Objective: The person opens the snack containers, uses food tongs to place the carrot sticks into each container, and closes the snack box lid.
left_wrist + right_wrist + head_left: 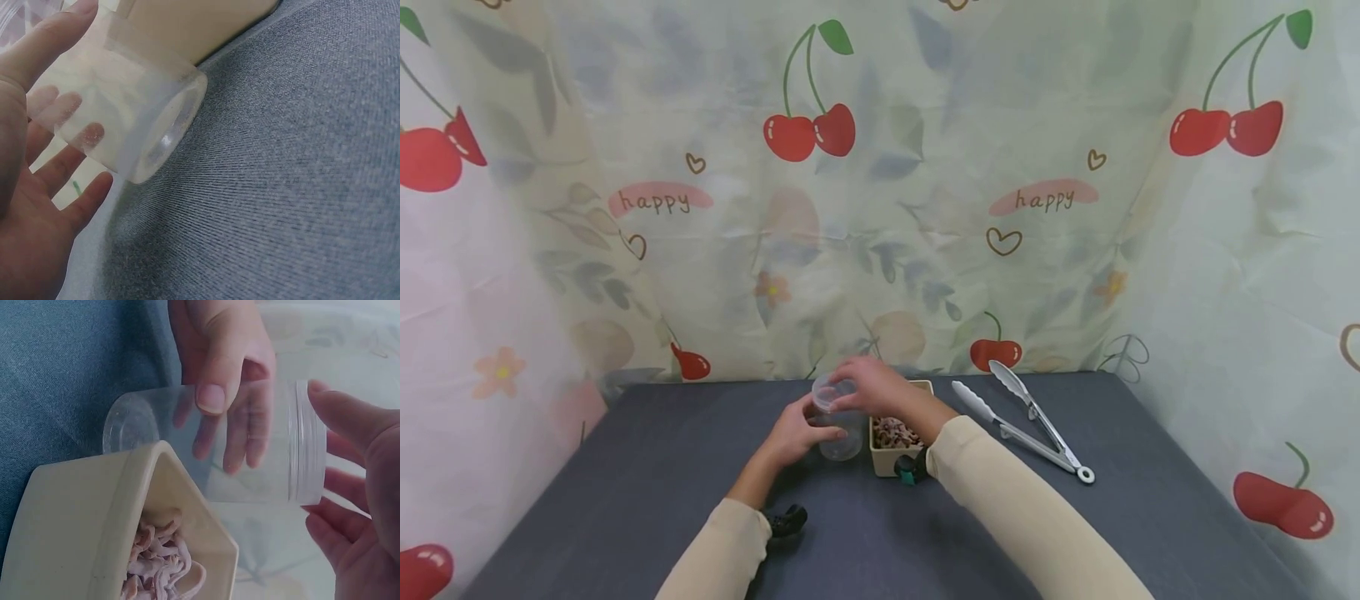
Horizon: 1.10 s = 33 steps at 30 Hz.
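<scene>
A clear plastic jar [841, 448] stands upright on the dark cloth. My left hand [792, 435] holds its body from the left side, the thumb on the near wall and fingers seen through the plastic on the far side, as the right wrist view shows. My right hand [878, 388] grips the clear screw lid [311, 456] at the jar's top, thumb on one edge and fingertips on the other. Through its wall the jar [153, 109] shows nothing inside. Right beside it is a beige box [69, 519] with pinkish-brown curly strips [165, 562] in it.
Metal tongs [1037, 445] lie spread on the table's right side, beyond my right forearm. The dark cloth-covered table [625, 492] ends at a printed curtain [880, 250] behind and on both sides. My right forearm passes over the near right part of the box.
</scene>
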Each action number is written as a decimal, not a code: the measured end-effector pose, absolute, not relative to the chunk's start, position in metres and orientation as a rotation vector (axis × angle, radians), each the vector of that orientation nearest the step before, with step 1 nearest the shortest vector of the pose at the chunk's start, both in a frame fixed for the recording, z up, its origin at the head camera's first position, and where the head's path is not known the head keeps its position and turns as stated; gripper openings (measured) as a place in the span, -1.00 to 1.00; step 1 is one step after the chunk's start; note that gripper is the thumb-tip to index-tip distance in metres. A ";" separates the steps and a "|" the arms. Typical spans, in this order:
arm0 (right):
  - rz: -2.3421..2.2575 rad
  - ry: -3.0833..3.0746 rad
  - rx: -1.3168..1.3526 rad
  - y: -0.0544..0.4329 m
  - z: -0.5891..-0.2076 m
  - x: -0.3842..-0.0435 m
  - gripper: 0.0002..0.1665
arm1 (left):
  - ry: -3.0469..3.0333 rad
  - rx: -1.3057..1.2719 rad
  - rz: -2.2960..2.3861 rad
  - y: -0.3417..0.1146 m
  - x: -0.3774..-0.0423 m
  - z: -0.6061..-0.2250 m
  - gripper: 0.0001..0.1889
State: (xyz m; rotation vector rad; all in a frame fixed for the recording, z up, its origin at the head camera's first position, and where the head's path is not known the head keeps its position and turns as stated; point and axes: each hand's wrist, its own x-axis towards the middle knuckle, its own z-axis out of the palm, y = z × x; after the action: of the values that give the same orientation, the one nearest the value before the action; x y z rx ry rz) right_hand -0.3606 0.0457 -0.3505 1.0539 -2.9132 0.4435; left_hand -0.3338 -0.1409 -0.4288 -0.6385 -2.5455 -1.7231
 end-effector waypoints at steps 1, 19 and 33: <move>0.446 -2.914 1.070 0.047 -0.351 -0.361 -0.47 | -2.542 -0.639 -1.724 -0.141 -0.334 -0.429 -0.32; 0.640 -2.883 1.131 0.052 -0.359 -0.363 -0.52 | -2.535 -0.640 -1.739 -0.142 -0.335 -0.431 -0.32; 0.663 -2.807 0.905 0.042 -0.369 -0.359 -0.42 | -2.528 -0.659 -1.765 -0.142 -0.335 -0.431 -0.30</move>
State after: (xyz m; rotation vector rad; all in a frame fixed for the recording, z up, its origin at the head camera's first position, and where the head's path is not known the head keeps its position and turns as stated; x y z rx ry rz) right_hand -0.3587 0.0420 -0.3692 0.9048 -2.8075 0.6629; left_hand -0.3354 -0.1416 -0.4306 -0.6593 -2.5276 -1.7650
